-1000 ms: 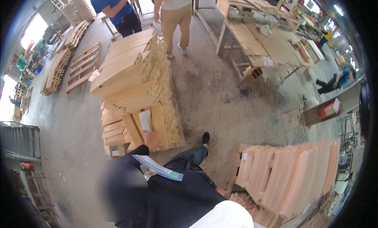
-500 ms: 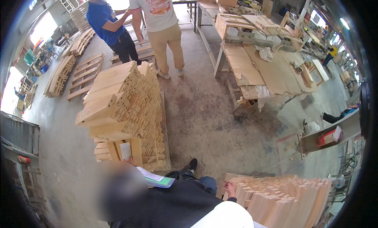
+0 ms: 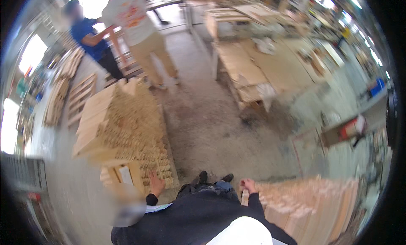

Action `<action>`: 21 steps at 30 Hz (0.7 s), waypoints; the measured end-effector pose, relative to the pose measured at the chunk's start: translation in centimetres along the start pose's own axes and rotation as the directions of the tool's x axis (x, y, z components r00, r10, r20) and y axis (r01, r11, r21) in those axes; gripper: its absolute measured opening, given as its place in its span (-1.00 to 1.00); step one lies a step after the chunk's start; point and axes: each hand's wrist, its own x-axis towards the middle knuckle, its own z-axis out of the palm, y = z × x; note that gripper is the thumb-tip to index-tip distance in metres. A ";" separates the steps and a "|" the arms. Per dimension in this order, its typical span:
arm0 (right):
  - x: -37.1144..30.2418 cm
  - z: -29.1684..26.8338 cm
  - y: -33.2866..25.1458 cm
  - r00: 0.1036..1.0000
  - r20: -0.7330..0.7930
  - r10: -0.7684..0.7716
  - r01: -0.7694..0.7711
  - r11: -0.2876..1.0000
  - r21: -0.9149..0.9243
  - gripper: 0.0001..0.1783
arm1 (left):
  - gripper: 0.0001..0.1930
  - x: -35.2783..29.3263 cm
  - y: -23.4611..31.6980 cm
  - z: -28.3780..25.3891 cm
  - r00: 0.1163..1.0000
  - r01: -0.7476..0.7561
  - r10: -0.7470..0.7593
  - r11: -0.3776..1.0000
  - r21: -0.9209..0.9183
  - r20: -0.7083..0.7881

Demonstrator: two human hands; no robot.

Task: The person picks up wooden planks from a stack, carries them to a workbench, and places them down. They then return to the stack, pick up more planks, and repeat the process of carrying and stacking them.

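Beside the low stack of wooden pieces (image 3: 131, 122), my left hand (image 3: 157, 184) is raised with its fingers apart and nothing visible in them. On the other side, my right hand (image 3: 249, 186) is curled over the upper end of a light wooden piece (image 3: 245, 197); blur hides the exact grip. That piece stands at the edge of a second stack of upright wooden boards (image 3: 313, 207). A white sheet (image 3: 125, 175) lies against blocks at the near end of the left stack. Papers (image 3: 158, 208) show partly below my left hand, beside a blurred round shape.
Two people, one in a blue shirt (image 3: 86, 38) and one in a white shirt (image 3: 131, 21), stand beyond the left stack. A cardboard-covered workbench (image 3: 283, 67) stands ahead right. Wooden pallets (image 3: 82, 99) lie far left. A metal beam (image 3: 334, 137) juts in at right.
My left hand has come up into plain view by the left stack. My right hand has moved slightly up, now over a wooden piece. The view has shifted, and both feet show.
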 end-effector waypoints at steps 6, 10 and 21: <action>-2.5 -1.7 -4.6 0.995 -0.076 0.071 -0.061 0.990 0.127 -0.78 | -0.32 3.3 4.1 5.2 0.955 0.036 -0.047 0.998 0.046 0.294; -4.1 -3.3 -2.1 0.978 -0.132 0.159 -0.130 0.969 0.208 -0.77 | -0.48 6.7 5.3 8.3 0.898 0.014 -0.034 0.999 0.049 0.439; -4.2 -3.0 4.5 0.940 0.013 0.342 -0.324 0.877 0.354 -0.81 | -0.67 9.9 8.5 12.4 0.857 -0.225 0.209 0.974 -0.023 0.471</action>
